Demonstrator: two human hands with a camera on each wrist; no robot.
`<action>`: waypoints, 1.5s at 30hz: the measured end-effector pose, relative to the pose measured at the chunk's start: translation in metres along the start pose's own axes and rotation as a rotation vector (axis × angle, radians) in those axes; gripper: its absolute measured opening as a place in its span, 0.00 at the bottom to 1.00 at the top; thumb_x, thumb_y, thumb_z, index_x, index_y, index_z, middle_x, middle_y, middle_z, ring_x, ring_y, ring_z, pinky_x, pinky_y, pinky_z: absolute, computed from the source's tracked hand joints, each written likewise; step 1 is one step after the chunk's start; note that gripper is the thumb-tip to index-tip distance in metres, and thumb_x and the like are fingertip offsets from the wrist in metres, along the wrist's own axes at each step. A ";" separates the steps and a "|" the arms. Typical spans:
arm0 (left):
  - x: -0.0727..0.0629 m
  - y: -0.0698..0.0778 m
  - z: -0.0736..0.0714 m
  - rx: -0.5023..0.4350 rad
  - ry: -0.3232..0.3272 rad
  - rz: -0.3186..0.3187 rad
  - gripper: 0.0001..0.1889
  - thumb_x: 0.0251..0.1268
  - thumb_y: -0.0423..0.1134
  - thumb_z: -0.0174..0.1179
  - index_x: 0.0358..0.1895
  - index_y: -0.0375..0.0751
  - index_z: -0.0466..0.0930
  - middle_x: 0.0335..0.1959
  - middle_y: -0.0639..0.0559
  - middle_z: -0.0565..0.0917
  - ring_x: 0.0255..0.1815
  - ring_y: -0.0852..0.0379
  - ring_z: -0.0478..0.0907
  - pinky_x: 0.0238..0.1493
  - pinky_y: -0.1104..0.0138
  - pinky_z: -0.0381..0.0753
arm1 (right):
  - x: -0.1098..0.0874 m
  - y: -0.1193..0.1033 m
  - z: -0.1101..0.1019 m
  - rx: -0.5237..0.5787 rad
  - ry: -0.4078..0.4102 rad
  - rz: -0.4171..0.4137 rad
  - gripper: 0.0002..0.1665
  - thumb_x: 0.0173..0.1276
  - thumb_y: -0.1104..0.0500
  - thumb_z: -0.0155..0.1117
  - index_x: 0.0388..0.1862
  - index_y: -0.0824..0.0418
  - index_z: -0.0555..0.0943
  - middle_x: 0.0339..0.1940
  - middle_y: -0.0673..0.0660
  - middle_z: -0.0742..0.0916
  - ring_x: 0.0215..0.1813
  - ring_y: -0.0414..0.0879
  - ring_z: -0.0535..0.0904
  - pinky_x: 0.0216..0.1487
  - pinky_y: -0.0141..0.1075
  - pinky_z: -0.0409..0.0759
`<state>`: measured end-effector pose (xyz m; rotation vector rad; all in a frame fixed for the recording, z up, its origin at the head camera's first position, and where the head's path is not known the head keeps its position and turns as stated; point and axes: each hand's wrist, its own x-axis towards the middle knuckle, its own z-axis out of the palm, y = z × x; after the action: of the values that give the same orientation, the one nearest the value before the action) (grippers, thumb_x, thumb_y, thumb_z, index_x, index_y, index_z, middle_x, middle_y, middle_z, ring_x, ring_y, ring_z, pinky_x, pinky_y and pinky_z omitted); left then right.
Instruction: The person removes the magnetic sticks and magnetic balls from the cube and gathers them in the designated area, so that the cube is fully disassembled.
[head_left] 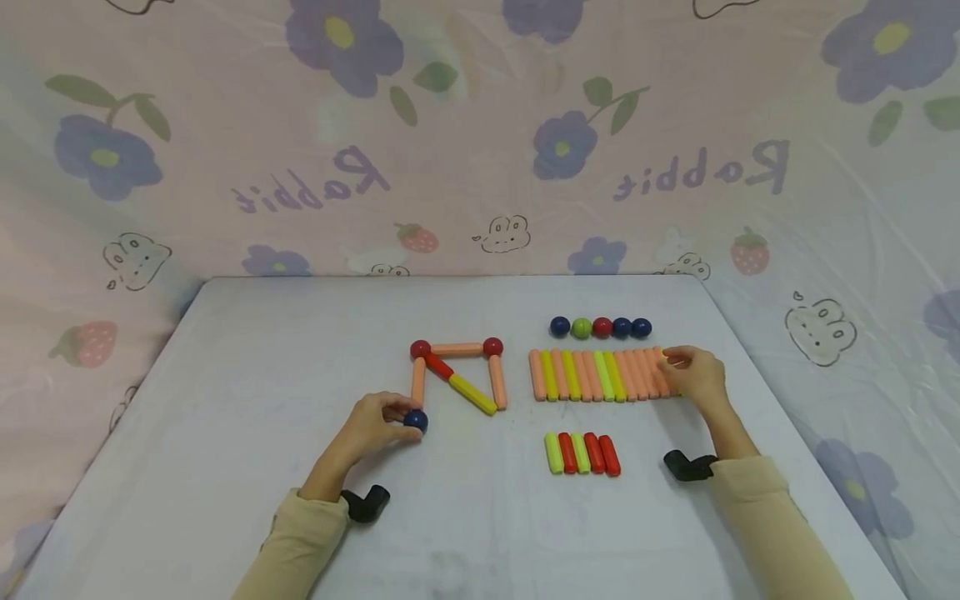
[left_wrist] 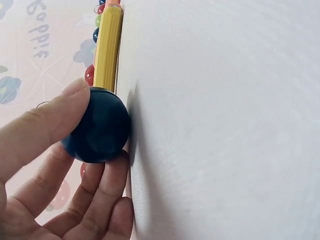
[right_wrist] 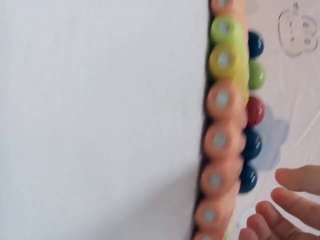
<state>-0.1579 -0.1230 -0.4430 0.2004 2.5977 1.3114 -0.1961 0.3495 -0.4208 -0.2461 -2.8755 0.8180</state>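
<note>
In the head view my left hand (head_left: pixel 375 425) pinches a dark blue ball (head_left: pixel 416 421) between thumb and fingers. That ball sits at the near end of a peach rod (head_left: pixel 417 382). The left wrist view shows the same blue ball (left_wrist: pixel 102 127) close over the white surface. Peach rods, two red balls (head_left: pixel 492 346), a red rod (head_left: pixel 439 367) and a yellow rod (head_left: pixel 472 394) form a figure with a slanting diagonal. My right hand (head_left: pixel 697 379) hovers over the right end of a row of rods (head_left: pixel 585 375), its fingers (right_wrist: pixel 295 205) loosely bent and apart from the thumb.
A line of blue, green and red balls (head_left: pixel 602 327) lies behind the long rod row. Nearer, several short red and green rods (head_left: pixel 583 454) lie side by side. Everything rests on a white table (head_left: pixel 225 375) before a patterned cloth (head_left: pixel 465 150).
</note>
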 end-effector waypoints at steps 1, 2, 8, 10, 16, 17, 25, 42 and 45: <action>0.000 0.000 0.000 0.001 0.000 0.002 0.19 0.48 0.33 0.73 0.47 0.36 0.84 0.42 0.41 0.85 0.43 0.52 0.82 0.49 0.59 0.82 | -0.002 -0.005 0.002 0.017 0.001 -0.016 0.20 0.65 0.61 0.63 0.49 0.75 0.79 0.43 0.74 0.86 0.44 0.65 0.81 0.34 0.32 0.74; 0.001 -0.001 0.000 0.000 0.001 0.002 0.19 0.48 0.33 0.73 0.47 0.35 0.84 0.42 0.41 0.85 0.43 0.52 0.82 0.48 0.59 0.82 | -0.004 -0.011 0.005 0.035 0.000 -0.035 0.20 0.65 0.61 0.64 0.49 0.75 0.80 0.43 0.73 0.86 0.44 0.64 0.82 0.34 0.31 0.74; 0.001 -0.002 0.000 0.002 0.000 0.005 0.19 0.48 0.33 0.73 0.47 0.35 0.84 0.43 0.41 0.85 0.44 0.51 0.82 0.49 0.59 0.82 | -0.015 -0.044 0.025 0.139 -0.080 -0.069 0.20 0.66 0.60 0.63 0.51 0.73 0.80 0.44 0.72 0.86 0.45 0.61 0.82 0.34 0.24 0.74; 0.001 -0.002 0.000 0.002 -0.002 0.005 0.19 0.48 0.33 0.73 0.47 0.35 0.84 0.42 0.41 0.85 0.44 0.51 0.82 0.49 0.58 0.82 | -0.020 -0.056 0.032 0.182 -0.102 -0.085 0.20 0.66 0.61 0.64 0.52 0.72 0.80 0.45 0.71 0.86 0.46 0.61 0.82 0.34 0.23 0.74; 0.002 -0.002 0.000 -0.004 -0.004 0.001 0.19 0.49 0.33 0.73 0.47 0.35 0.84 0.42 0.40 0.85 0.44 0.51 0.82 0.49 0.58 0.82 | -0.029 -0.098 0.060 0.306 -0.216 -0.115 0.21 0.67 0.59 0.63 0.55 0.71 0.79 0.48 0.69 0.86 0.49 0.60 0.83 0.41 0.29 0.82; 0.002 -0.002 0.000 -0.006 -0.002 -0.002 0.19 0.49 0.32 0.73 0.47 0.35 0.84 0.42 0.41 0.85 0.44 0.51 0.82 0.49 0.58 0.82 | -0.030 -0.105 0.064 0.315 -0.234 -0.120 0.21 0.67 0.59 0.63 0.55 0.71 0.78 0.48 0.69 0.86 0.49 0.60 0.83 0.43 0.32 0.83; 0.003 -0.003 -0.001 -0.025 -0.006 -0.003 0.19 0.49 0.33 0.73 0.48 0.35 0.83 0.43 0.40 0.85 0.44 0.51 0.83 0.49 0.60 0.82 | -0.030 -0.152 0.098 0.347 -0.279 -0.078 0.20 0.65 0.58 0.66 0.53 0.69 0.80 0.45 0.66 0.87 0.47 0.55 0.83 0.47 0.38 0.83; 0.002 -0.001 -0.001 -0.017 -0.015 0.002 0.19 0.48 0.32 0.73 0.47 0.36 0.84 0.43 0.41 0.85 0.44 0.52 0.82 0.49 0.60 0.82 | -0.026 -0.188 0.146 0.269 -0.189 0.077 0.21 0.60 0.58 0.66 0.49 0.70 0.81 0.33 0.60 0.83 0.35 0.49 0.76 0.30 0.28 0.68; 0.001 -0.001 0.000 -0.016 -0.014 -0.006 0.19 0.48 0.32 0.73 0.47 0.36 0.84 0.42 0.41 0.85 0.44 0.52 0.82 0.49 0.59 0.82 | -0.027 -0.187 0.149 0.280 -0.177 0.092 0.20 0.62 0.59 0.63 0.50 0.70 0.81 0.33 0.60 0.83 0.34 0.48 0.76 0.27 0.26 0.66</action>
<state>-0.1590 -0.1235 -0.4441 0.1988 2.5733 1.3233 -0.2187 0.1119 -0.4492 -0.2877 -2.8772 1.3063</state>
